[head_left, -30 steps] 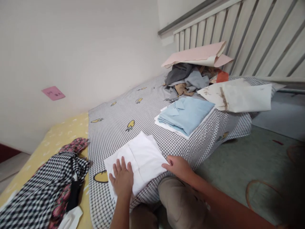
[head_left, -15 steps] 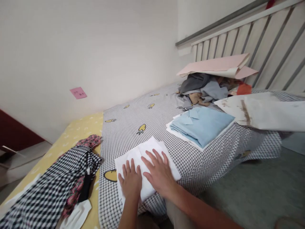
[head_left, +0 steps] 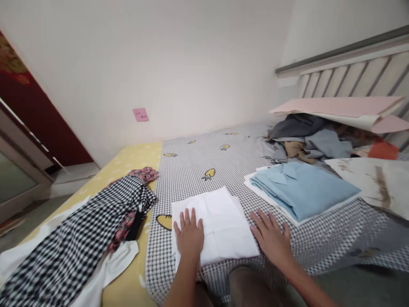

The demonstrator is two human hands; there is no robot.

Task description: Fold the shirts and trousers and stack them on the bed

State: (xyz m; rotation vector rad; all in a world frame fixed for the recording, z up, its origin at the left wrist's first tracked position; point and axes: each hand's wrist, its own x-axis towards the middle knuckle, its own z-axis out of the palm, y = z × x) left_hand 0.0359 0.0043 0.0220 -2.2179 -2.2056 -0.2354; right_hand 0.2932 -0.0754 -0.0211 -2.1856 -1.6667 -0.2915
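Note:
A folded white garment (head_left: 220,226) lies flat on the checked bedsheet (head_left: 191,170) in front of me. On its left part rests my left hand (head_left: 190,234), fingers spread, gripping nothing. Just past the garment's right edge is my right hand (head_left: 271,234), also with fingers apart and nothing in it, over the checked sheet. To the right, a folded light blue shirt (head_left: 303,187) with its collar up lies on top of folded white cloth (head_left: 255,187).
At left, a black-and-white checked garment (head_left: 86,230) and white clothing (head_left: 118,264) lie on the yellow sheet (head_left: 137,155). A rumpled clothes pile (head_left: 297,128) sits back right under a pink board (head_left: 338,106), near a stained white sheet (head_left: 377,183) and railing.
My right hand has moved off the white garment to its right side. My left hand stays on the garment. The view has turned left, so the bed's items appear farther right.

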